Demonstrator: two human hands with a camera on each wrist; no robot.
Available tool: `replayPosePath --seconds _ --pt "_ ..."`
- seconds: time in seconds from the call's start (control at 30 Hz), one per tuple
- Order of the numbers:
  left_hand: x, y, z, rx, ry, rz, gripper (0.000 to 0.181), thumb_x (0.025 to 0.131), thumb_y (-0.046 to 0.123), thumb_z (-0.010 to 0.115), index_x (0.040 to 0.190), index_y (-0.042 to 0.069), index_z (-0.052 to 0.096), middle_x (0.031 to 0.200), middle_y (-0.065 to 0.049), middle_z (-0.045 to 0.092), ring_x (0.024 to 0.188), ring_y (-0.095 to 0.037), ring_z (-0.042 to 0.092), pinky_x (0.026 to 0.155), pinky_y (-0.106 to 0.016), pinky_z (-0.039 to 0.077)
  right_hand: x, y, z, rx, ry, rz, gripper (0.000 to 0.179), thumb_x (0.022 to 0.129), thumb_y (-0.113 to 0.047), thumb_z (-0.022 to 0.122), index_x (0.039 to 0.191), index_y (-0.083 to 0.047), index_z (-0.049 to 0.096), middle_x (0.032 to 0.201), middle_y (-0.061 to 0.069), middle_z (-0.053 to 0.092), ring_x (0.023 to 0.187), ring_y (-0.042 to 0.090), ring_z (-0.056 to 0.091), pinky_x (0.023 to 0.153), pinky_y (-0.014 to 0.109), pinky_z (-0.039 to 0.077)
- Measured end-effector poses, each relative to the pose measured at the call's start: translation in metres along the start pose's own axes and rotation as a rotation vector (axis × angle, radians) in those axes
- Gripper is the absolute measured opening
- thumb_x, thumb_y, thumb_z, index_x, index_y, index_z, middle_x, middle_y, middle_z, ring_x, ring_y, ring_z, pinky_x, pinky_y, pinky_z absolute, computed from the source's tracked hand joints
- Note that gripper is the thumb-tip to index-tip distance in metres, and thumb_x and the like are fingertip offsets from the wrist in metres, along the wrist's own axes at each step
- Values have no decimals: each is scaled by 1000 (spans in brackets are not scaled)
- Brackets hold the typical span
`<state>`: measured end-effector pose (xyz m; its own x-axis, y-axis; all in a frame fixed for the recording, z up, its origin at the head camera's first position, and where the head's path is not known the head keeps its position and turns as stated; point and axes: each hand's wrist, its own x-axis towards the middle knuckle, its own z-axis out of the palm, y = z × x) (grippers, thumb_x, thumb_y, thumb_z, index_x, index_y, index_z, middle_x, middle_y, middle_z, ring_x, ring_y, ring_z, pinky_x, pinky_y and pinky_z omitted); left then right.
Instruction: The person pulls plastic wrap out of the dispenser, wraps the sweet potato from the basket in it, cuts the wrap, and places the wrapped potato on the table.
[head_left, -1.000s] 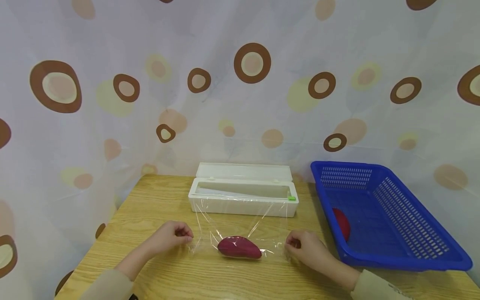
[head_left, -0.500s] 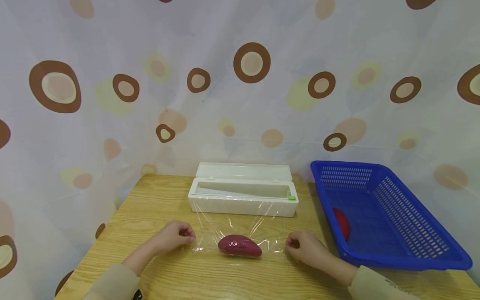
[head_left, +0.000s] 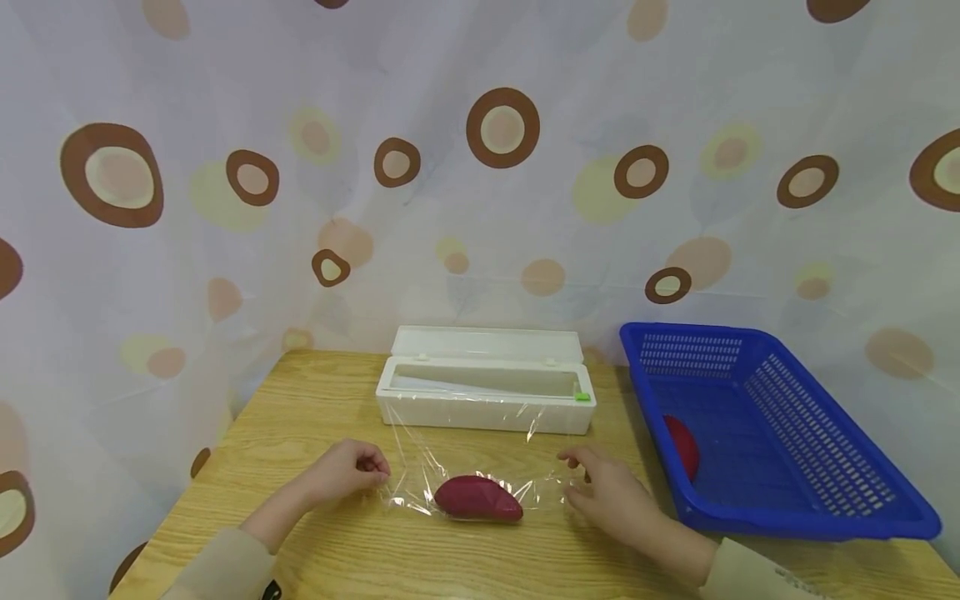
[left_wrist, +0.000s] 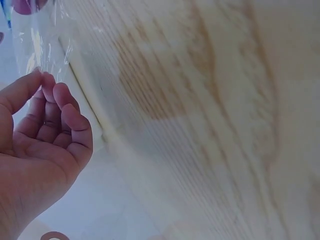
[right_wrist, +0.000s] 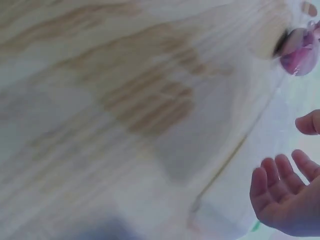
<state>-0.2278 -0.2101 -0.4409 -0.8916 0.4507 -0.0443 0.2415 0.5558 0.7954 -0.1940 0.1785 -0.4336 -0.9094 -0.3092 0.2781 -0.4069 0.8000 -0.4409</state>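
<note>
A purple-red sweet potato (head_left: 478, 498) lies on the wooden table (head_left: 322, 550), partly under clear plastic wrap (head_left: 420, 454). The wrap runs forward from a white dispenser box (head_left: 487, 412) with its lid raised. At the wrap's near left corner, my left hand (head_left: 341, 475) pinches the film between thumb and index finger; the left wrist view shows this hand (left_wrist: 47, 130) with its fingertips together on the film. Beside the near right corner, my right hand (head_left: 615, 500) has thumb and fingers apart. In the right wrist view nothing is between the fingers of that hand (right_wrist: 290, 190).
On the right stands a blue plastic basket (head_left: 795, 525), close to my right forearm. It holds a red rounded object (head_left: 684, 447), partly hidden by the basket wall. A green slider (head_left: 582, 397) sits at the box's right end. A patterned curtain (head_left: 465, 208) hangs behind.
My right hand has let go of the wrap's corner and spread its fingers. The film on that side has slackened. The left hand keeps its pinch, almost unmoved.
</note>
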Motion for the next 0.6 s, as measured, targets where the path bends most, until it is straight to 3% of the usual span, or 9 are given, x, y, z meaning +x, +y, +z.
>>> replayPosePath --seconds 0.07,0.17,0.3,0.4,0.5,0.6 --pt "0 0 0 2 1 0 12 86 9 67 88 -2 65 75 -1 60 68 -8 51 58 -19 42 1 -9 -1 -35 36 -26 37 74 -11 75 108 -15 63 101 -2 60 80 12 57 64 26 48" --pt "0 0 1 8 4 1 12 86 8 66 88 -3 65 75 0 60 67 -8 51 58 -19 42 2 -20 0 -85 90 -152 37 71 -12 77 106 -17 64 104 -4 60 91 15 60 73 32 51" --pt "1 -1 2 12 9 -2 11 86 8 66 87 -3 65 75 0 60 67 -8 51 59 -19 42 5 -36 7 -108 160 -459 35 68 -9 77 100 -16 65 100 -6 62 96 14 59 81 36 51" --pt "1 -1 2 9 10 -8 11 85 8 66 88 -3 65 75 0 60 68 -9 51 59 -19 42 6 -46 15 -129 136 -638 34 68 -11 76 100 -16 66 102 -5 64 96 14 58 82 35 50" --pt "1 -1 2 0 9 -17 12 85 8 67 88 -3 65 76 -2 61 70 -10 51 59 -20 42 6 -52 24 -171 51 -687 35 72 -15 74 107 -17 66 108 -4 64 100 14 57 86 35 49" --pt "2 -1 2 2 16 -20 11 86 9 67 88 -2 65 77 -3 61 71 -12 51 59 -20 42 6 -52 31 -187 -29 -654 39 76 -17 72 113 -17 65 115 -3 62 105 15 55 89 36 49"
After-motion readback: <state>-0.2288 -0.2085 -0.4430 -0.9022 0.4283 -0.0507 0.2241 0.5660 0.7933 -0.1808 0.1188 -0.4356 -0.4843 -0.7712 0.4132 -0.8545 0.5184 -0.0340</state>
